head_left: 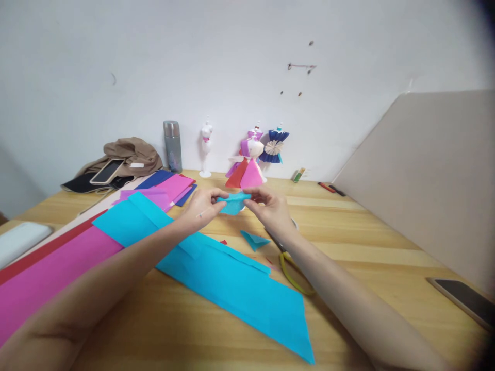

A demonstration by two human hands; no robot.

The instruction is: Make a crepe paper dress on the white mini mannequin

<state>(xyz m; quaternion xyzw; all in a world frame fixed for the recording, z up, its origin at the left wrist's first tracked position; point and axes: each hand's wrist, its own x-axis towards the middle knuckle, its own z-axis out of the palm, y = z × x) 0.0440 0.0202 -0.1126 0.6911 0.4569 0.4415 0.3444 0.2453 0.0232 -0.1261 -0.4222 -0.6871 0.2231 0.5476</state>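
Observation:
A small piece of blue paper [233, 204] is stretched between my two hands above the table. My left hand [203, 208] pinches its left end between thumb and fingers. On the other end, my right hand [270, 208] has a similar pinch. Just behind the piece stands a small dress form [251, 159] in red, pink and purple paper; its lower part is hidden. A folded blue scrap [255, 240] lies below my right hand. Scissors with yellow handles [296, 275] lie partly under my right forearm. A long blue paper strip [240, 288] runs beneath my left forearm.
Pink paper [73, 263] and other coloured sheets cover the left. Along the wall stand a bottle [172, 147], a bare dress form [206, 149] and one in navy paper [275, 147]. A phone [464, 299] lies at right; brown cloth [133, 154] sits at back left.

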